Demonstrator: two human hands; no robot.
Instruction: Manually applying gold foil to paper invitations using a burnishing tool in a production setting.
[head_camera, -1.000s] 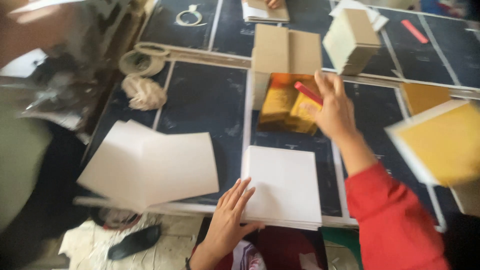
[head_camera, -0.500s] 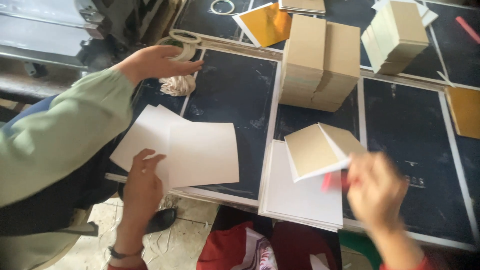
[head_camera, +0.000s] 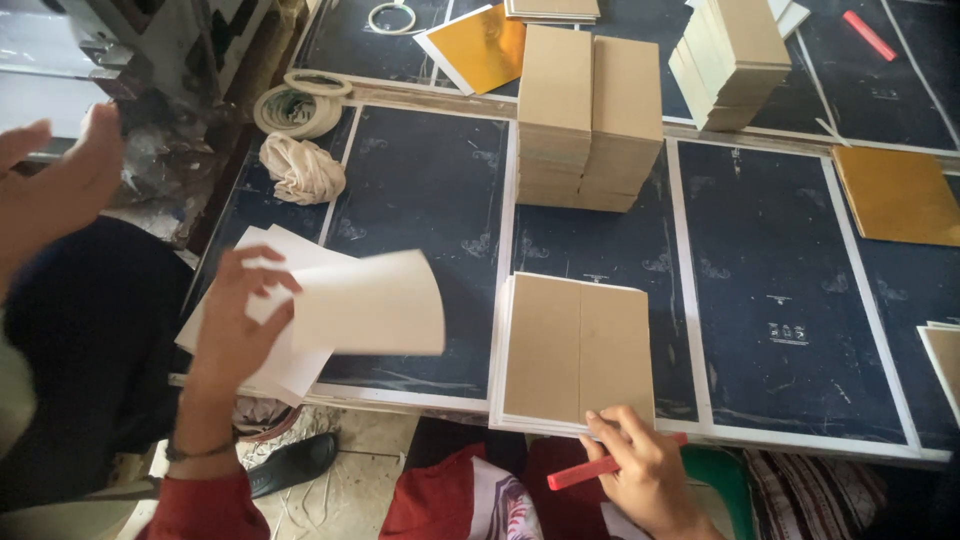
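Note:
My left hand (head_camera: 235, 325) grips a white sheet (head_camera: 375, 300) by its left edge, lifted slightly above a loose pile of white sheets (head_camera: 290, 375) at the table's front left. My right hand (head_camera: 645, 470) is at the front edge, holding a red stick (head_camera: 580, 472), with its fingertips on the near corner of two brown boards (head_camera: 575, 350). The boards lie flat side by side on a stack of white sheets (head_camera: 500, 395).
Another person's hand (head_camera: 60, 185) hangs raised at the far left. Two tall brown board stacks (head_camera: 590, 110) stand mid-table and a cream stack (head_camera: 735, 55) behind them. Gold sheets (head_camera: 895, 195) lie at the right, with tape rolls (head_camera: 300, 105) and a cloth wad (head_camera: 300, 170) at the left.
The brown boards now lie flat on the white stack. My right hand has dropped to the front edge. My left hand has lifted a sheet. The other person's arm drew back left.

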